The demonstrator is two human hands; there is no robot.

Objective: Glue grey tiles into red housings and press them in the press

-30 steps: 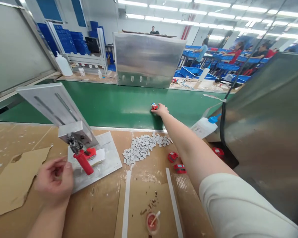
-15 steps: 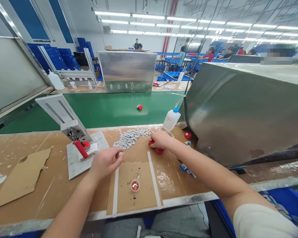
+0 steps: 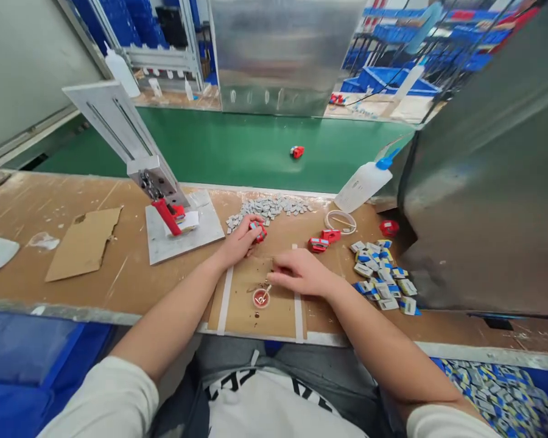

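Watching through the head camera, I see the left hand [image 3: 241,241] closed around a small red part [image 3: 257,230], held just above the near edge of the grey chip pile [image 3: 269,208]. The right hand [image 3: 302,274] lies knuckles-up on the cardboard mat [image 3: 242,307], fingertips just beside the little glue cup [image 3: 260,297] with its stick. I cannot tell whether those fingers pinch anything.

Judging progress from how things lie: one red piece [image 3: 296,151] sits well beyond both hands on the green belt [image 3: 219,146], so at least one unit looks finished. Two more red parts [image 3: 324,239] wait just past the right hand, and another [image 3: 388,227] lies farther to its right by the metal housing [image 3: 484,182]. The chip pile is large, and a heap of blue-and-white pieces [image 3: 381,274] spreads right of the right hand – plenty appears left to do. The press with the red handle [image 3: 167,216] stands untouched, left of the left hand.

Writing: the squeeze bottle [image 3: 363,182] beyond the right hand shows no label I can read, and the black print on the white shirt [image 3: 274,401] is cut off – illegible.
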